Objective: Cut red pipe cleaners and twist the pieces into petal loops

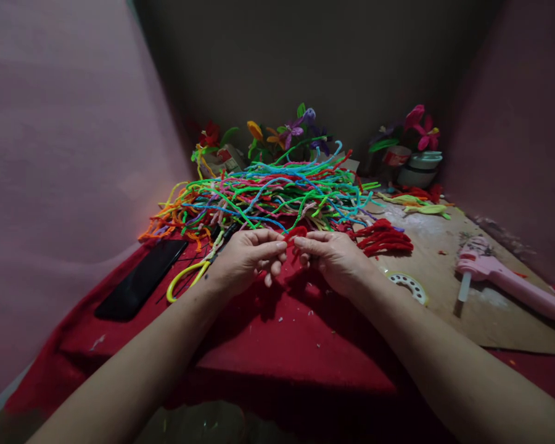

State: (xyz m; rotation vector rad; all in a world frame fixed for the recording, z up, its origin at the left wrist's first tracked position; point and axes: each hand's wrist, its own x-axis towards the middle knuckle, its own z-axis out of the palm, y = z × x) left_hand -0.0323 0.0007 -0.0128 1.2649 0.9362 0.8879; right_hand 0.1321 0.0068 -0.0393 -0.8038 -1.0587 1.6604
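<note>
Between my fingertips is a short red pipe cleaner (296, 232), bent into a curve above the red cloth. My left hand (253, 254) pinches its left end. At its right end, the thumb and finger of my right hand (329, 251) are closed on it. Just behind my hands lies a large heap of coloured pipe cleaners (277, 191). A bundle of red pipe cleaner pieces (383, 238) rests to the right of my right hand. Scissors with yellow handles (185, 280) lie beside my left hand, their blades partly hidden.
A black phone (141, 280) lies at the left on the red cloth (277, 345). At the right, a pink glue gun (509, 277) and a roll of tape (409, 287) are on a brown board (490, 324). Pipe-cleaner flowers (291, 131) stand along the back.
</note>
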